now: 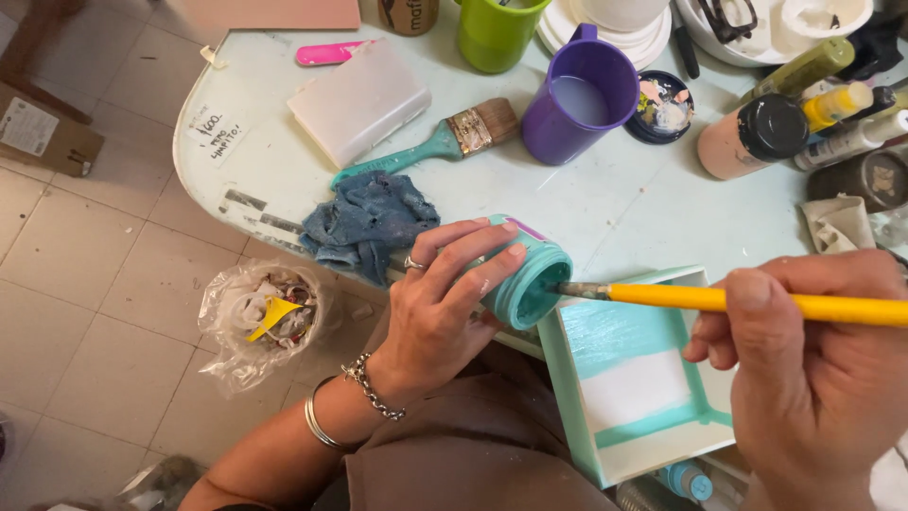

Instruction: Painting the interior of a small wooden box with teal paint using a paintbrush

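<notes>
Head view: left hand [445, 303] fingers clamp teal jar [526, 273]; right hand [813, 364] fingers grip yellow brush [757, 303], bristles hidden inside.

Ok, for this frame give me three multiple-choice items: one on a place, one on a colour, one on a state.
1. Where is the blue rag?
A. on the floor
B. at the table edge, beside the left hand
C. inside the purple mug

2. What colour is the handle of the brush in the right hand?
A. yellow
B. red
C. black

3. How is the paint jar?
A. lidded, upright
B. open, tilted toward the brush
C. lying on the floor

B: the rag lies at the rim by the left hand.
A: the handle is yellow.
B: the jar's open mouth faces the bristles.
</notes>
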